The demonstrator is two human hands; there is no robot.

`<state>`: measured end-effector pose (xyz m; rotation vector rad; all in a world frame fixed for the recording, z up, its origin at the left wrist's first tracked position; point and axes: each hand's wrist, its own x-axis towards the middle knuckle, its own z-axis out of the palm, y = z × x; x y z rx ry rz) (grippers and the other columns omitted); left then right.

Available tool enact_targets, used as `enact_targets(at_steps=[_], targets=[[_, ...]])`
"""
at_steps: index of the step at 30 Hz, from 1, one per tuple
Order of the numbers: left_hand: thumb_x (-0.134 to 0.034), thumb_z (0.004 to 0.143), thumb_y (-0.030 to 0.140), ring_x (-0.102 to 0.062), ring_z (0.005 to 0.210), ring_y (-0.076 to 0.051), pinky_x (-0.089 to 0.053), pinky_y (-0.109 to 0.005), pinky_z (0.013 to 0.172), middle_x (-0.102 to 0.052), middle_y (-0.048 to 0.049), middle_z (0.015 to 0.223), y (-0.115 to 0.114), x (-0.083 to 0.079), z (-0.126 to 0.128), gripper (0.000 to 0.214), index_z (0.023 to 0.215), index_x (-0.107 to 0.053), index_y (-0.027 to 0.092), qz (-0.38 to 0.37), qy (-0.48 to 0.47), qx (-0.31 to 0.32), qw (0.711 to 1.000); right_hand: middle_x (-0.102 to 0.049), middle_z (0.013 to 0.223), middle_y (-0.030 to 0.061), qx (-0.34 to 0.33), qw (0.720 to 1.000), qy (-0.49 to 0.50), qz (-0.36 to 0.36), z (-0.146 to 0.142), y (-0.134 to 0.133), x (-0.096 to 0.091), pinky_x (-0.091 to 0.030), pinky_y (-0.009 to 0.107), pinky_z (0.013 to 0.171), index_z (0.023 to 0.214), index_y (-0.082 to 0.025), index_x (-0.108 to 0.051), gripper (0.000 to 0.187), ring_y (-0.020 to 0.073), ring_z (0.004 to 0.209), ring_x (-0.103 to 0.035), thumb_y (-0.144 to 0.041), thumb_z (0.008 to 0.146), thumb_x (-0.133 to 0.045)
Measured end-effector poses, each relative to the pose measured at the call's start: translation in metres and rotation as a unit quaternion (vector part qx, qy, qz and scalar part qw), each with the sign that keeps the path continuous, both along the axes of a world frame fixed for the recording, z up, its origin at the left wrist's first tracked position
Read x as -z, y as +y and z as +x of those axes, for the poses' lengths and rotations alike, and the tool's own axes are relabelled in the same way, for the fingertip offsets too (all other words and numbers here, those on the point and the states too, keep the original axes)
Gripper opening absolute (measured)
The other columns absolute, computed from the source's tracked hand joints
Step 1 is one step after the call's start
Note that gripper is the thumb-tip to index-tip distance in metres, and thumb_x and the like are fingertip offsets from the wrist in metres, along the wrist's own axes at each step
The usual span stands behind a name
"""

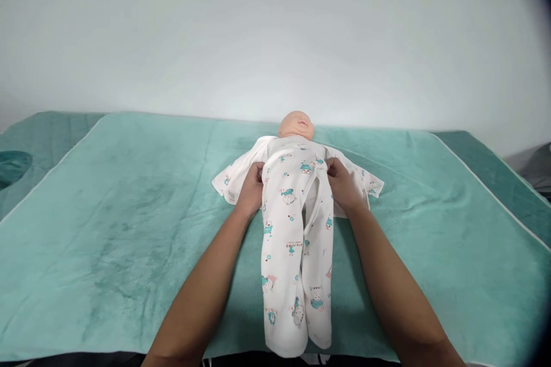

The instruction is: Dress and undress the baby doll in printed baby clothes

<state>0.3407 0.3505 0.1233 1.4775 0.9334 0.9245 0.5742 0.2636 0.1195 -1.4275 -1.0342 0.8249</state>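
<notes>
A baby doll (297, 124) lies on its back, its head toward the wall. White baby pants (284, 241) with cartoon prints and an open crotch lie over its body, their legs stretching toward me. Under them a matching white baby shirt (241, 169) spreads its sleeves to both sides. My left hand (253, 186) grips the left edge of the pants near the waist, fingers curled. On the opposite edge my right hand (342, 182) pinches the pants at about the same height. The fingertips of both hands are partly hidden by the cloth.
A teal plush blanket (129, 229) with white piping covers the bed. Behind it rises a plain white wall (275, 40). A round-edged dark teal item (15, 166) sits at the far left, and something grey (538, 166) at the far right.
</notes>
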Motion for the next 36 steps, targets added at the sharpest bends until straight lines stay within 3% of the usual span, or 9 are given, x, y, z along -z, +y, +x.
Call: enact_targets(at_steps=[6,11,16,19,23,30,36], targets=[[-0.075,0.072,0.028,-0.054,0.084,-0.018,-0.046,-0.027,0.072,-0.061,0.0006,0.090,0.003,-0.019,-0.012,0.034,0.100,-0.058,0.021,0.061,0.094,0.049,0.992,-0.065,0.091,-0.0007,0.006,0.997,-0.080,0.013,0.002,-0.003,0.000,-0.048,0.032,0.082,0.096,-0.026,-0.060,0.016,0.0191,0.088,-0.058,-0.033,0.082,-0.061],[-0.072,0.072,0.024,-0.058,0.097,-0.021,-0.051,-0.030,0.078,-0.065,-0.0034,0.104,0.007,-0.022,-0.022,0.039,0.109,-0.059,0.021,0.053,0.082,0.127,0.987,-0.070,0.090,0.0014,-0.104,0.994,-0.032,-0.015,0.007,-0.012,-0.012,-0.051,0.036,0.084,0.094,-0.022,-0.072,0.021,0.0221,0.090,-0.062,-0.039,0.085,-0.062],[-0.072,0.074,0.027,-0.059,0.118,-0.029,-0.050,-0.041,0.099,-0.068,-0.0087,0.122,0.011,-0.017,-0.024,0.043,0.116,-0.066,0.021,0.038,0.036,0.125,0.991,-0.073,0.088,0.0034,-0.207,0.977,-0.021,-0.049,0.017,-0.019,-0.023,-0.054,0.039,0.081,0.092,-0.021,-0.077,0.022,0.0253,0.090,-0.066,-0.036,0.076,-0.074],[-0.069,0.073,0.024,-0.064,0.112,-0.031,-0.051,-0.043,0.100,-0.073,-0.0078,0.113,0.015,-0.016,-0.025,0.036,0.109,-0.072,0.019,0.010,0.058,0.176,0.983,-0.073,0.085,0.0023,-0.222,0.973,-0.047,-0.049,0.019,-0.018,-0.022,-0.055,0.039,0.080,0.088,-0.022,-0.078,0.019,0.0248,0.087,-0.066,-0.027,0.071,-0.074],[-0.064,0.070,0.021,-0.068,0.092,-0.032,-0.056,-0.042,0.084,-0.077,-0.0057,0.091,0.020,-0.020,-0.028,0.026,0.092,-0.077,0.017,0.014,0.134,0.220,0.966,-0.073,0.085,0.0024,-0.255,0.963,-0.059,-0.062,0.017,-0.015,-0.020,-0.054,0.040,0.086,0.087,-0.021,-0.079,0.019,0.0239,0.089,-0.067,-0.024,0.076,-0.064],[-0.063,0.068,0.018,-0.068,0.090,-0.033,-0.056,-0.040,0.080,-0.078,-0.0059,0.090,0.019,-0.024,-0.024,0.018,0.080,-0.076,0.018,0.087,0.162,0.213,0.960,-0.074,0.081,0.0019,-0.206,0.974,-0.062,-0.063,0.011,-0.014,-0.015,-0.053,0.040,0.084,0.087,-0.021,-0.079,0.019,0.0241,0.084,-0.067,-0.029,0.081,-0.064],[-0.068,0.080,0.031,-0.064,0.115,-0.036,-0.052,-0.047,0.101,-0.073,-0.0094,0.121,0.011,-0.015,-0.018,0.032,0.109,-0.075,0.019,0.158,0.100,0.144,0.972,-0.076,0.086,0.0021,-0.177,0.975,-0.128,-0.045,0.007,-0.011,-0.019,-0.052,0.046,0.091,0.088,-0.024,-0.078,0.018,0.0308,0.093,-0.067,-0.027,0.079,-0.064]])
